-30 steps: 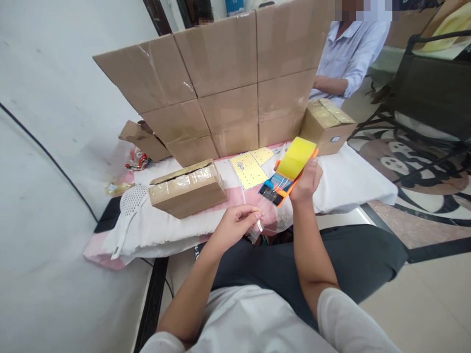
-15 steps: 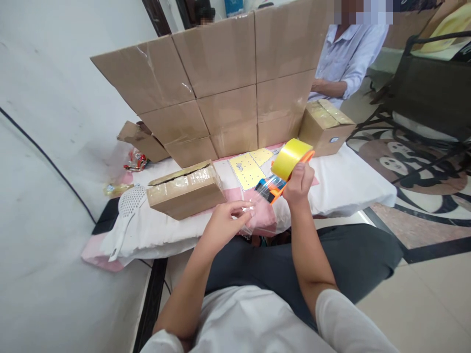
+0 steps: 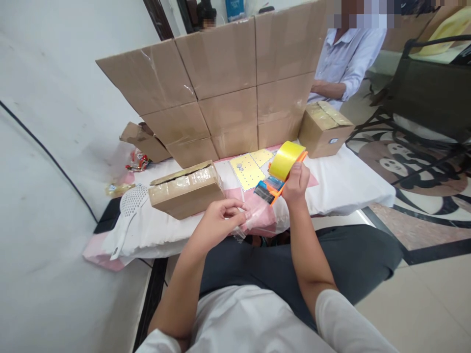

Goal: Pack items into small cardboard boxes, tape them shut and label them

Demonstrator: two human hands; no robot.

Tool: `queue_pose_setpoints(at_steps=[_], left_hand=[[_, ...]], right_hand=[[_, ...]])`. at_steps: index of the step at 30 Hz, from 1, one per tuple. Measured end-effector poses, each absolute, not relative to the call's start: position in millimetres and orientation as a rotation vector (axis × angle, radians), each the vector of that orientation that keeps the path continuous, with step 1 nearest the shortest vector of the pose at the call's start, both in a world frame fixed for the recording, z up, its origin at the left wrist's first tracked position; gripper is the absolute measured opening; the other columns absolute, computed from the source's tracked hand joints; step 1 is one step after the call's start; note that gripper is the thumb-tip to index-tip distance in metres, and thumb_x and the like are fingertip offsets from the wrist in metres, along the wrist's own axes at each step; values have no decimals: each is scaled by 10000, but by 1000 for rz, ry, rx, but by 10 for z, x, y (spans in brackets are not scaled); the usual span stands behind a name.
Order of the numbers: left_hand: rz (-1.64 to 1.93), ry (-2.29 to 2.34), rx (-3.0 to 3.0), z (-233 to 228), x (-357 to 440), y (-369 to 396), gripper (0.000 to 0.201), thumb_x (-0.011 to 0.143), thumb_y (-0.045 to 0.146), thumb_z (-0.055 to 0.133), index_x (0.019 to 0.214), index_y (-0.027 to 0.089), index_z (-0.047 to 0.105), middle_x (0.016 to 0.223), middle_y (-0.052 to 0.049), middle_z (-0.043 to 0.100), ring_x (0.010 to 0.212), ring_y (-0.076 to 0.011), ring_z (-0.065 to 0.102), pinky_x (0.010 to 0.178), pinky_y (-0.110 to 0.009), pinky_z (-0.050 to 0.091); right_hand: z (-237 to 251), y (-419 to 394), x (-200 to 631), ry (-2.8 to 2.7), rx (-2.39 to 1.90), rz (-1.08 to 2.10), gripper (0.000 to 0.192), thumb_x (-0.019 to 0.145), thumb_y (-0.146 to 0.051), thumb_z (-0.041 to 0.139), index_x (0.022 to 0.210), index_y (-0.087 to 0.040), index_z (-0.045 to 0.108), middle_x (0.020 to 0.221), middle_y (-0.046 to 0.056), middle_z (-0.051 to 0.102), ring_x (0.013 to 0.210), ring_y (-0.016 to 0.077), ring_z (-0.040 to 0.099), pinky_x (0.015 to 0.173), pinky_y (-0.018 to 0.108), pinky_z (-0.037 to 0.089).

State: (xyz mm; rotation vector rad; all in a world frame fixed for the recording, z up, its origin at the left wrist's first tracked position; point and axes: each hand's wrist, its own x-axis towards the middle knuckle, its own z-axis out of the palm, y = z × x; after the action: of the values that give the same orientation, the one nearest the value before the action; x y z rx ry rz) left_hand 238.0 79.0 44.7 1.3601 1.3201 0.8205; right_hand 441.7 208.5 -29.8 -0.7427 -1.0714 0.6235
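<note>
Lowered slightly since before, the right hand (image 3: 297, 182) grips the tape dispenser (image 3: 281, 169); the left hand (image 3: 217, 223) pinches the clear tape end (image 3: 246, 219), near the cardboard box (image 3: 186, 189).

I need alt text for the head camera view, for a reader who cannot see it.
A person's right hand holds an orange tape dispenser with a yellow roll while the left hand pinches the clear tape end, above a white-covered table with a small cardboard box.
</note>
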Motion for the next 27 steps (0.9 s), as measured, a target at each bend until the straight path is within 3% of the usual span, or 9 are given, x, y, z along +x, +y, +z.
queue_pose_setpoints(at_steps=[7,13,16,19,23,27], left_hand=[[855,1305,1414,240,2431,856,283,807,395,754,926,143,707,618,-19,707,554,-135,612,562,-222,448],[931,1258,1427,-27,2470,1011,507,818,406,756,1237,123,720,659,-5,692,570,-127,597,618,-245,495],[977,1197,1461,-139,2518,1118,385,804,458,756,983,119,790,739,-50,726,580,-123,593,618,-254,510],[1065,1119,1491,-286,2555,1223,401,776,540,764,771,139,771,689,-51,711,572,-124,580,597,-251,507],[1156,1111,1495,-431,2545,1293,485,710,634,780,613,164,705,499,-7,599,449,-102,474,483,-231,426],[1194,1079,1585,-424,2466,1252,468,778,607,751,609,172,722,473,-19,599,427,-108,486,487,-240,431]], right_hand=[[-184,2021,4316,-926,-722,737,565,980,-723,450,875,-205,649,670,-5,602,614,165,635,594,303,570],[-169,2000,4260,-887,-759,764,588,982,-727,438,833,-197,644,693,-3,607,631,152,636,613,293,585],[-151,1972,4209,-856,-782,791,595,977,-740,426,862,-198,642,727,3,633,677,156,662,634,291,594],[-127,1943,4139,-821,-784,885,607,954,-761,445,883,-194,651,719,9,653,701,166,687,635,286,597],[-101,1890,4002,-687,-770,1113,613,904,-777,517,851,-183,661,668,19,676,632,173,689,596,284,593],[-102,1843,3853,-552,-707,1490,620,876,-778,539,844,-173,671,617,29,677,538,188,668,542,313,584]])
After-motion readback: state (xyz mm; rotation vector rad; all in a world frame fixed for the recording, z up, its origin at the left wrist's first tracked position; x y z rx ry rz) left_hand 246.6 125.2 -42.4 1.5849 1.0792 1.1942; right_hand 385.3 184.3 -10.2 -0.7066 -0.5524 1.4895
